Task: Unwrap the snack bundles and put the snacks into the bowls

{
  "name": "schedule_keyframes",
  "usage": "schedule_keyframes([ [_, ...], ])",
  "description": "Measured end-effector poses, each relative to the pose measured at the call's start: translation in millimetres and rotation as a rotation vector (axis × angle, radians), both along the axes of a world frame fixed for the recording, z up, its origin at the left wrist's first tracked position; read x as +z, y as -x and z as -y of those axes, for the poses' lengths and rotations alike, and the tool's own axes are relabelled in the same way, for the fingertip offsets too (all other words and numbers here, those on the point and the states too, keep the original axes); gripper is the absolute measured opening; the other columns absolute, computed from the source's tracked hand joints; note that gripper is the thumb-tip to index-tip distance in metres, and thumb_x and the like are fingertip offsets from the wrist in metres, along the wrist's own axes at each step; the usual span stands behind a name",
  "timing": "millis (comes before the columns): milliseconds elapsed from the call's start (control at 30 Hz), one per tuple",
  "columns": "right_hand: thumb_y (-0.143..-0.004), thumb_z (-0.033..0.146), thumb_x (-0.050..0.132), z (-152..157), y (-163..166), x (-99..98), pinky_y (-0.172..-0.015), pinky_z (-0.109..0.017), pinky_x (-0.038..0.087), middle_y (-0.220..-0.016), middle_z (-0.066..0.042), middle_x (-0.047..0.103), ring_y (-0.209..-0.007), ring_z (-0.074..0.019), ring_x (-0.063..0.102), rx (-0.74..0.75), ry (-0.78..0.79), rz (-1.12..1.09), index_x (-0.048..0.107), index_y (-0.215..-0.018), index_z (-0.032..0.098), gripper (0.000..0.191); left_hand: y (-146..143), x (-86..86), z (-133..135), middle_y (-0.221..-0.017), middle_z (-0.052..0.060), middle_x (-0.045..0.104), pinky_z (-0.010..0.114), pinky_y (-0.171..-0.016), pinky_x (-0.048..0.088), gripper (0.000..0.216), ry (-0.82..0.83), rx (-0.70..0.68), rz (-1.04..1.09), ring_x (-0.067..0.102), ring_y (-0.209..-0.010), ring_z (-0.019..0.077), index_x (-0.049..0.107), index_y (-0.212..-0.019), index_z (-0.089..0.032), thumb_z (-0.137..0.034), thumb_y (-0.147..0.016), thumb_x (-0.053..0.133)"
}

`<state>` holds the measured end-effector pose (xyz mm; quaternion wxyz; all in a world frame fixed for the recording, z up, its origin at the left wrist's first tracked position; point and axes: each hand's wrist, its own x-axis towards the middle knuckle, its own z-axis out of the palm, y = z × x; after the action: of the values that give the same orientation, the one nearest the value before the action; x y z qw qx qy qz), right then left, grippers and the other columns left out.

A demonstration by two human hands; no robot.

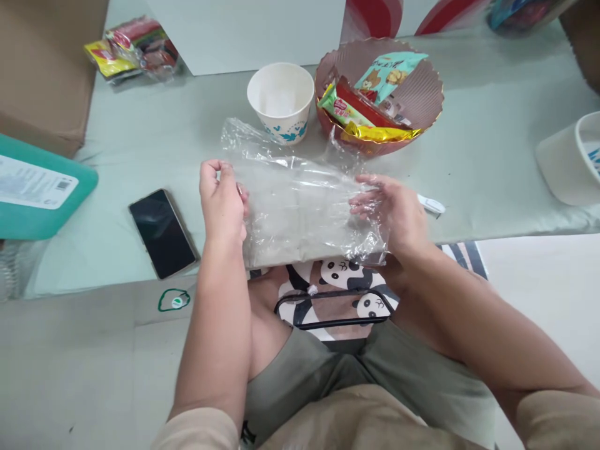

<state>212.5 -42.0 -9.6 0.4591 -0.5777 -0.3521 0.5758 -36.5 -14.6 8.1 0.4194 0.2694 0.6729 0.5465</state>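
A clear plastic bag (300,206) is spread between my hands over the table's front edge. My left hand (222,194) pinches the bag's left side, thumb and fingers closed on it. At the bag's right end is my right hand (394,206), its fingers stretched out and apart against the film, partly seen through it. Just behind the bag stands a white paper cup (281,103) with blue leaf prints, its inside showing no contents. Beside the cup, a pink ribbed bowl (426,100) with a gold rim holds several wrapped snacks, including a mint-green packet (391,74).
A phone (163,233) lies left of my left arm, near a green container (42,212). Bagged snacks (134,50) rest at the back left by a cardboard box (47,69). A white pen-like object (431,204) and another cup (569,162) are on the right.
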Motion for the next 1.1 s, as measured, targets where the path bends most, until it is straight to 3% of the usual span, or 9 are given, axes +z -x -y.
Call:
schedule_keyframes([
  [100, -0.087, 0.042, 0.056, -1, -6, 2.8, -0.063, -0.034, 0.056, -0.079, -0.006, 0.074, -0.069, -0.0205, 0.071, -0.055, 0.010, -0.051, 0.066, -0.107, 0.024, 0.029, 4, 1.7, 1, -0.049, -0.009, 0.038, 0.027, -0.049, 0.012, 0.013, 0.027, 0.011, 0.005, 0.033, -0.043, 0.0051, 0.050, -0.092, -0.026, -0.033, -0.102, 0.055],
  [233, -0.092, 0.048, 0.054, 5, -7, 4.2, -0.062, -0.031, 0.057, -0.082, -0.002, 0.074, -0.068, -0.0181, 0.072, -0.017, -0.132, -0.023, 0.054, -0.133, 0.031, 0.044, 3, 3.0, 1, -0.049, -0.008, 0.042, 0.028, -0.049, 0.011, 0.015, -0.055, -0.009, 0.065, 0.038, -0.045, 0.0060, 0.051, -0.085, -0.024, -0.028, -0.099, 0.056],
  [400, -0.087, 0.029, 0.072, 13, -5, 8.1, -0.066, -0.029, 0.060, -0.107, -0.001, 0.076, -0.075, -0.0144, 0.073, 0.009, -0.335, 0.153, 0.041, -0.150, 0.036, 0.071, 5, 3.0, 0, -0.049, -0.008, 0.047, 0.027, -0.042, 0.008, 0.014, -0.164, -0.050, 0.118, 0.035, -0.039, 0.0050, 0.050, -0.082, -0.023, -0.022, -0.096, 0.054],
  [600, -0.094, 0.034, 0.070, 15, -12, 12.3, -0.057, -0.024, 0.057, -0.075, 0.004, 0.070, -0.059, -0.0109, 0.066, -0.059, -0.490, 0.107, 0.063, -0.105, 0.030, 0.014, 10, 6.5, 5, -0.050, -0.015, 0.050, 0.022, -0.042, 0.016, 0.018, -0.341, -0.077, 0.051, 0.035, -0.037, 0.0024, 0.049, -0.101, -0.028, -0.016, -0.095, 0.061],
  [700, -0.095, 0.035, 0.069, 18, -16, 16.5, -0.052, -0.023, 0.051, -0.071, 0.003, 0.068, -0.055, -0.0092, 0.063, -0.099, -0.567, 0.079, 0.065, -0.083, 0.025, 0.017, 14, 9.3, 8, -0.051, -0.012, 0.055, 0.022, -0.038, 0.021, 0.014, -0.496, -0.174, 0.083, 0.039, -0.036, 0.0048, 0.054, -0.090, -0.028, -0.022, -0.089, 0.067],
  [800, -0.092, 0.031, 0.070, 19, -22, 20.1, -0.054, -0.025, 0.051, -0.075, 0.001, 0.069, -0.060, -0.0103, 0.064, -0.044, -0.623, 0.087, 0.072, -0.089, 0.025, 0.007, 22, 8.5, 12, -0.065, -0.005, 0.063, 0.023, -0.046, 0.041, 0.029, -0.581, -0.315, 0.045, 0.056, -0.052, 0.0078, 0.069, -0.084, -0.025, -0.040, -0.069, 0.089],
  [867, -0.087, 0.027, 0.073, 19, -28, 19.3, -0.061, -0.028, 0.054, -0.082, 0.001, 0.068, -0.068, -0.0124, 0.065, 0.021, -0.621, 0.175, 0.074, -0.106, 0.028, 0.019, 28, 5.1, 15, -0.072, -0.003, 0.064, 0.024, -0.055, 0.049, 0.042, -0.530, -0.380, -0.098, 0.062, -0.063, 0.0103, 0.077, -0.089, -0.024, -0.038, -0.055, 0.097],
  [967, -0.079, 0.022, 0.076, 15, -35, 14.1, -0.070, -0.033, 0.057, -0.081, 0.002, 0.062, -0.072, -0.0148, 0.063, 0.079, -0.583, 0.413, 0.069, -0.126, 0.032, 0.049, 36, -1.9, 16, -0.070, -0.003, 0.060, 0.025, -0.057, 0.047, 0.025, -0.397, -0.352, -0.399, 0.055, -0.061, 0.0091, 0.080, -0.086, -0.026, -0.030, -0.065, 0.091],
  [1100, -0.082, 0.023, 0.072, 12, -38, 13.3, -0.080, -0.041, 0.056, -0.074, 0.001, 0.053, -0.075, -0.0176, 0.059, 0.074, -0.553, 0.802, 0.076, -0.107, 0.030, 0.026, 35, -2.9, 14, -0.081, 0.001, 0.065, 0.029, -0.068, 0.052, 0.007, -0.501, -0.291, -0.503, 0.063, -0.083, 0.0151, 0.077, -0.075, -0.028, -0.028, -0.076, 0.083],
])
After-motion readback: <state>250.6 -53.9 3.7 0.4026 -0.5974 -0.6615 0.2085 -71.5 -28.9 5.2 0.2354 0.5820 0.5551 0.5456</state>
